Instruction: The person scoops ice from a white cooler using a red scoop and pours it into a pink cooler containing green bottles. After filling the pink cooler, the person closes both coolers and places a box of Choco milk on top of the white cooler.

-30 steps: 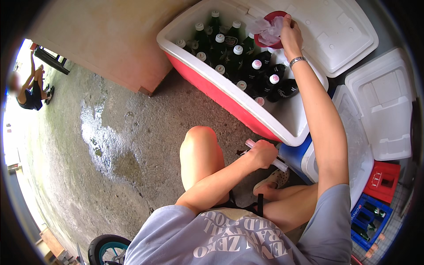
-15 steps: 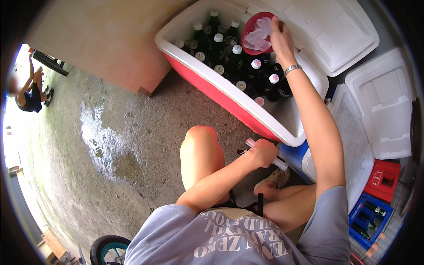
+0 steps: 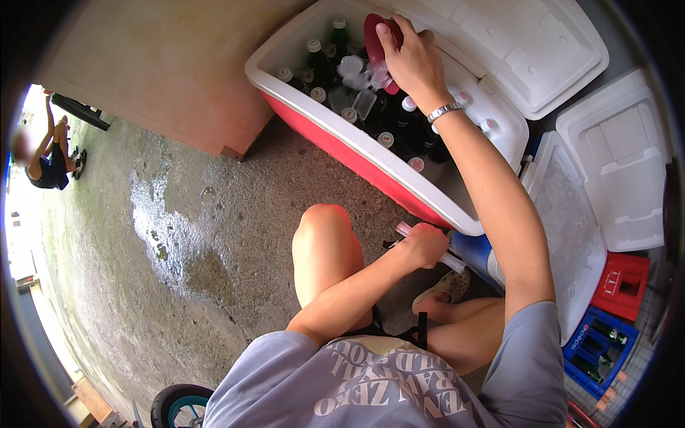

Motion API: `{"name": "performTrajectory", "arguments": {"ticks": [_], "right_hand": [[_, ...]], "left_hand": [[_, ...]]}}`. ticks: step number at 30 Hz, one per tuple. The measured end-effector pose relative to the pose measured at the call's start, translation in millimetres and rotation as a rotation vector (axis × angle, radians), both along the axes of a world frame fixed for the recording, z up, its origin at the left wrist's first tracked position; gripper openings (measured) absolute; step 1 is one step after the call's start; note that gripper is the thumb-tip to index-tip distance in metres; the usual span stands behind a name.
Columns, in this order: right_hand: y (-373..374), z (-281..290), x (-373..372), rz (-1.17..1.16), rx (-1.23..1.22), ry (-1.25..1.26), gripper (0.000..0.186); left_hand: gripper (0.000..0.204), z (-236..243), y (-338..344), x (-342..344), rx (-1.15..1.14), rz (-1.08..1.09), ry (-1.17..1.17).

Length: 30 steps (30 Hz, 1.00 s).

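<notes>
Head view, cooler edges: our right forearm crosses the right end of the red-and-white cooler; the open lid leans back beyond the far edge.
Red bowl: gripped by its rim in our right hand, tipped over the capped bottles, ice falling out.
Left hand: clenched around a pale bundle, just off the near right corner.
Floor: grey concrete, a wet patch left of our knee.

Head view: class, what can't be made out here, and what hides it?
Plastic bundle, head view: middle hidden inside the left hand.
Bottles, head view: some partly hidden by the right hand, bowl and ice.
Ice, head view: some pieces motion-blurred.
Wheel, head view: lower part cut off by the bottom edge.
</notes>
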State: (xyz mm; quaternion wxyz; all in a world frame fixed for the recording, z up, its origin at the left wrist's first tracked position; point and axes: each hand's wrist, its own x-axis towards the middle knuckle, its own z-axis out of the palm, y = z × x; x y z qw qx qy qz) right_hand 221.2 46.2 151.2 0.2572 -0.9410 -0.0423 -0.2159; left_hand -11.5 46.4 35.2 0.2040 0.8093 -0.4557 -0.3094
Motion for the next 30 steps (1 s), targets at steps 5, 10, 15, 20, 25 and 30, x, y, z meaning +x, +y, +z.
{"name": "performTrajectory", "arguments": {"ticks": [5, 10, 15, 20, 25, 30], "right_hand": [[2.5, 9.4, -11.9, 0.171, -0.235, -0.235, 0.049], [-58.8, 52.8, -43.7, 0.055, -0.004, -0.297, 0.046], [-222.7, 100.9, -110.1, -0.233, 0.211, -0.336, 0.045], [-411.7, 107.2, -276.5, -0.829, -0.144, -0.114, 0.054], [-485.6, 15.1, -412.6, -1.325, -0.415, 0.647, 0.064], [-528.5, -46.3, -453.9, -1.565, -0.380, 0.453, 0.060]], "left_hand": [[0.015, 1.7, 5.5, 2.7, 0.034, -0.016, 0.022], [0.017, -6.4, 3.6, 5.5, 0.055, -0.013, 0.009], [0.015, 7.6, 15.5, 11.2, 0.059, -0.038, -0.001], [0.014, 2.3, 12.5, 8.8, 0.045, -0.103, -0.019], [0.016, -0.2, 9.2, 7.3, 0.058, -0.181, 0.023], [0.019, -15.5, 21.2, 14.1, 0.136, -0.127, 0.077]]}}
